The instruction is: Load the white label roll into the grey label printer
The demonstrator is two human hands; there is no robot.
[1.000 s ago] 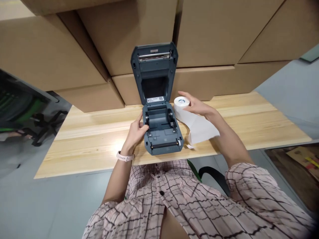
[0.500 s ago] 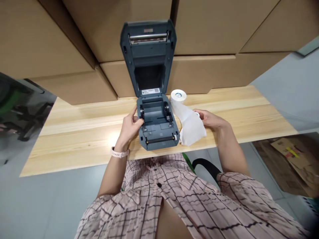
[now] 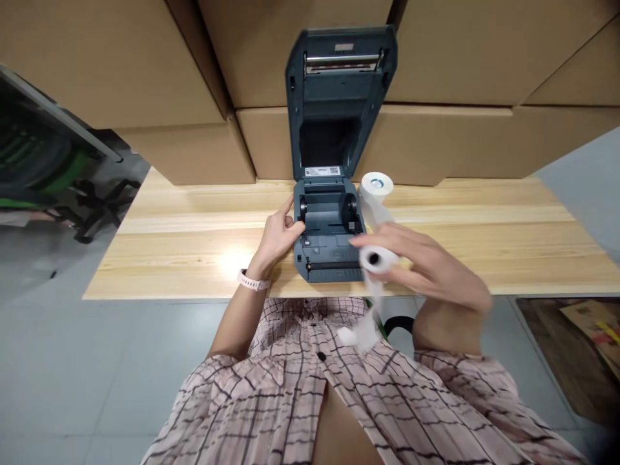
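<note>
White roll (image 3: 386, 259), axis toward camera | right hand (image 3: 431, 261): pinching roll | left hand (image 3: 275, 241): gripping printer (image 3: 332, 244)

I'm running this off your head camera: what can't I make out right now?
All in the head view:
- Roller in the printer: right end hidden behind the small roll.
- Dangling paper: blurred.
- Strip from the large roll: lower end hidden behind the right hand.
- Label: print too small.
- Cardboard boxes: cut off by the top edge.
</note>
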